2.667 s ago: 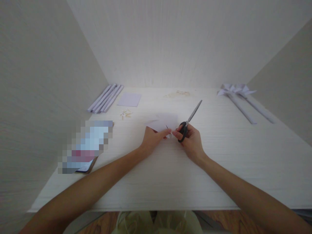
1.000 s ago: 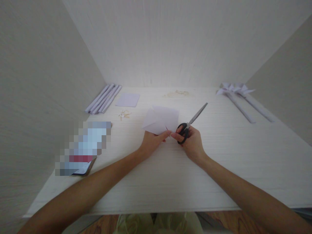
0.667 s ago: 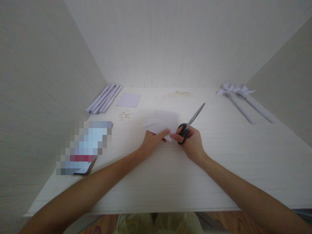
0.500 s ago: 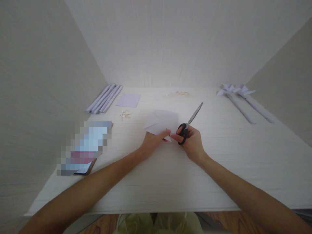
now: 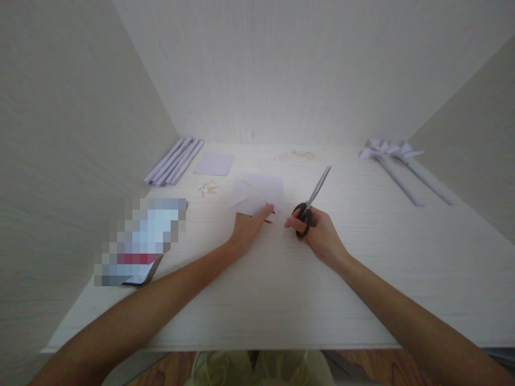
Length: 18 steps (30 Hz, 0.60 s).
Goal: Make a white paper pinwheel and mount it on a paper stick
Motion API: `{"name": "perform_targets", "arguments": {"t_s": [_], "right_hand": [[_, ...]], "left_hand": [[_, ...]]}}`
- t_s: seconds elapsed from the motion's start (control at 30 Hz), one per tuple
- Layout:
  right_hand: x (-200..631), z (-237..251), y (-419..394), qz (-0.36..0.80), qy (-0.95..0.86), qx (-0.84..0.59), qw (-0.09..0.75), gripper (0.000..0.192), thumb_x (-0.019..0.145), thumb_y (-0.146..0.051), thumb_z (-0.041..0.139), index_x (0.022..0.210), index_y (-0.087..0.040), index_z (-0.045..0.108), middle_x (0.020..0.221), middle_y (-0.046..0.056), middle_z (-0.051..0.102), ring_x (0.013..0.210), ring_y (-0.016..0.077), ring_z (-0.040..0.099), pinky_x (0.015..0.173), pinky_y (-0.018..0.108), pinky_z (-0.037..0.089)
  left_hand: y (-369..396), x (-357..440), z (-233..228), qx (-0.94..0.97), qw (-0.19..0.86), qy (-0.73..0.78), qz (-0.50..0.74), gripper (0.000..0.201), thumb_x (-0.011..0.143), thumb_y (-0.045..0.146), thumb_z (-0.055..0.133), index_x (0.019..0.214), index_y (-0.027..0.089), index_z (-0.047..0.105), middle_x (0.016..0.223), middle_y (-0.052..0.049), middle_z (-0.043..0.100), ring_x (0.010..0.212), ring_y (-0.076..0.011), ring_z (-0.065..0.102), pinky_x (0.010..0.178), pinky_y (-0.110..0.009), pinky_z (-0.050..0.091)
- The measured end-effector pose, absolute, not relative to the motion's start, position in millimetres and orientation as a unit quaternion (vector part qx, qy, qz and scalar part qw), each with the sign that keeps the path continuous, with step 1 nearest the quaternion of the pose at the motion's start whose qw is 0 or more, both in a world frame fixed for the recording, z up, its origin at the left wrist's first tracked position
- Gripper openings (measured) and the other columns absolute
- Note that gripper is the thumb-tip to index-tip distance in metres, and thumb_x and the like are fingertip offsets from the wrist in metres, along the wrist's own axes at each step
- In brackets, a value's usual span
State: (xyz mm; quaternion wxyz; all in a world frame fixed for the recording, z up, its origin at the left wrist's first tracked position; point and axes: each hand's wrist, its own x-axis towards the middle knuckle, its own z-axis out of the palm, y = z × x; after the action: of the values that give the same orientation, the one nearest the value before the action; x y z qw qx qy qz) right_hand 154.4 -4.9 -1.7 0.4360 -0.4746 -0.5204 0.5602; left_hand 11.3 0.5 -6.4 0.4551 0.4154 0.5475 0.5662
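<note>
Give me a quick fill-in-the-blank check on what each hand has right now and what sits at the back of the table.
1. The right hand grips black-handled ____, blades pointing away.
2. The left hand pinches the near edge of a sheet of ____.
3. The rolled paper tubes lie at the table's back ____ corner.
4. The flat paper square lies just ____ of those tubes.

Missing words: scissors; paper; left; right

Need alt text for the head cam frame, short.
On a pale table, the left hand pinches a folded white paper while the right hand holds black-handled scissors, blades closed and pointing away. Rolled paper tubes lie far left, paper pinwheels far right.
</note>
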Motion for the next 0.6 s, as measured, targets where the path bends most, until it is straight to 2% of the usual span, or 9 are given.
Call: {"name": "perform_targets", "arguments": {"t_s": [0.13, 0.27, 0.5, 0.6], "right_hand": [[161.2, 3.7, -6.3, 0.625, -0.526, -0.439, 0.374, 0.022, 0.062, -0.031, 0.065, 0.070, -0.014, 0.052, 0.061, 0.000, 0.059, 0.043, 0.0053, 0.043, 0.039, 0.019, 0.036], [159.2, 7.4, -12.3, 0.636, -0.535, -0.471, 0.296, 0.019, 0.057, -0.022, 0.066, 0.065, -0.015, 0.050, 0.053, -0.003, 0.055, 0.037, 0.0036, 0.037, 0.032, 0.017, 0.027], [154.6, 16.8, -19.5, 0.645, -0.526, -0.484, 0.269, 0.014, 0.051, -0.012, 0.060, 0.060, -0.015, 0.049, 0.048, -0.007, 0.047, 0.038, 0.0023, 0.034, 0.033, 0.016, 0.022], [154.8, 20.4, -21.1, 0.649, -0.530, -0.483, 0.253, 0.014, 0.049, -0.010, 0.059, 0.057, -0.015, 0.048, 0.047, -0.007, 0.046, 0.040, 0.0024, 0.036, 0.035, 0.016, 0.025]], "left_hand": [[16.2, 0.1, -10.9, 0.391, 0.467, 0.488, 0.625, 0.012, 0.064, 0.027, 0.058, 0.067, 0.016, 0.057, 0.066, 0.000, 0.060, 0.062, -0.0128, 0.059, 0.046, -0.021, 0.046], [22.1, -5.7, -10.7, 0.380, 0.472, 0.465, 0.645, 0.013, 0.066, 0.027, 0.057, 0.070, 0.015, 0.056, 0.066, 0.000, 0.059, 0.059, -0.0112, 0.058, 0.044, -0.018, 0.044], [20.0, -4.4, -9.2, 0.381, 0.489, 0.447, 0.645, 0.013, 0.066, 0.027, 0.057, 0.070, 0.014, 0.056, 0.065, 0.000, 0.059, 0.055, -0.0102, 0.057, 0.043, -0.018, 0.043], [21.3, -5.1, -8.3, 0.353, 0.497, 0.446, 0.656, 0.012, 0.065, 0.025, 0.057, 0.069, 0.014, 0.056, 0.064, 0.000, 0.059, 0.056, -0.0106, 0.058, 0.044, -0.018, 0.043]]}}
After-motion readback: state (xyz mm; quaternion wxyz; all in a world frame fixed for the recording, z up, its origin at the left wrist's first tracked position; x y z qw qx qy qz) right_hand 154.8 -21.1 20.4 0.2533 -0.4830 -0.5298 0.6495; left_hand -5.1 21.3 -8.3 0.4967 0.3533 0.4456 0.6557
